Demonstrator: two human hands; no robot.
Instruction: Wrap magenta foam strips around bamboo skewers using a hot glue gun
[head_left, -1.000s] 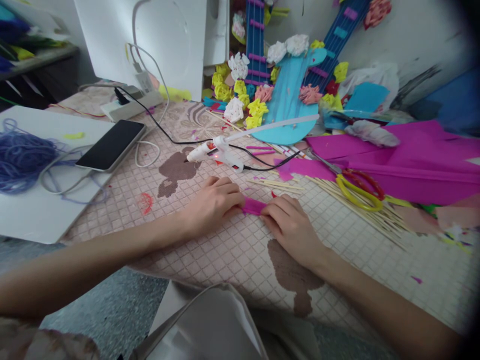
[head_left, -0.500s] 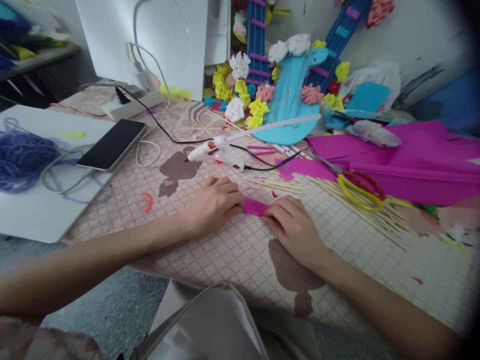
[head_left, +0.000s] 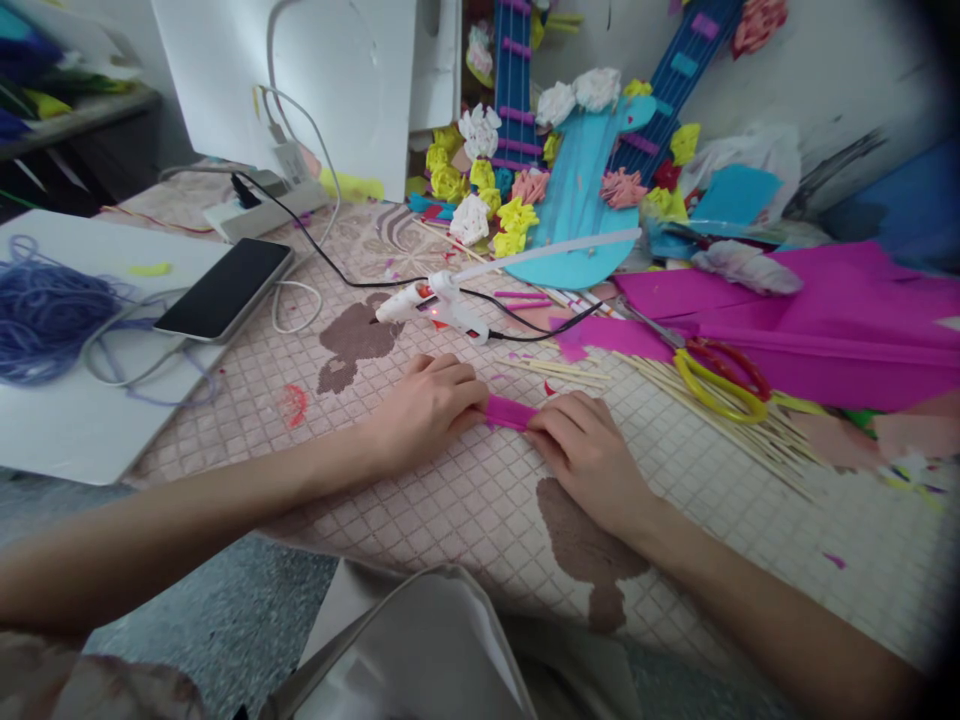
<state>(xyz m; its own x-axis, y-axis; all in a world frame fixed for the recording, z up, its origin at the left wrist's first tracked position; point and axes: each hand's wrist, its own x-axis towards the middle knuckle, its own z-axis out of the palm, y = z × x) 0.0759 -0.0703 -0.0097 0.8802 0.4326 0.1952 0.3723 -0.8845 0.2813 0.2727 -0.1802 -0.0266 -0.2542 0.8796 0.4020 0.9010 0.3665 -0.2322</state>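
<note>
We see both hands low on the checked tablecloth (head_left: 465, 510), near centre; the left hand (head_left: 426, 408) and the right hand (head_left: 589, 452) each curl their fingers over 1 end of a short magenta strip (head_left: 510, 412). The strip lies flat on the cloth between the 2 hands, long axis running left to right, right end a touch nearer; only its middle shows. Left fingers are clenched on the left end and right fingers on the right end, so both hands touch it and neither is closer.

Just beyond the left hand lies a white glue gun (head_left: 439, 305), its black cord (head_left: 330, 265) trailing far left; bamboo skewers (head_left: 750, 425) and yellow-red scissors (head_left: 720, 380) sit right of the right hand, apart from it. Magenta paper sheets (head_left: 825, 310) lie far right, a phone (head_left: 223, 288) and purple yarn (head_left: 45, 320) far left. Nothing lies across the strip between the fingers.
</note>
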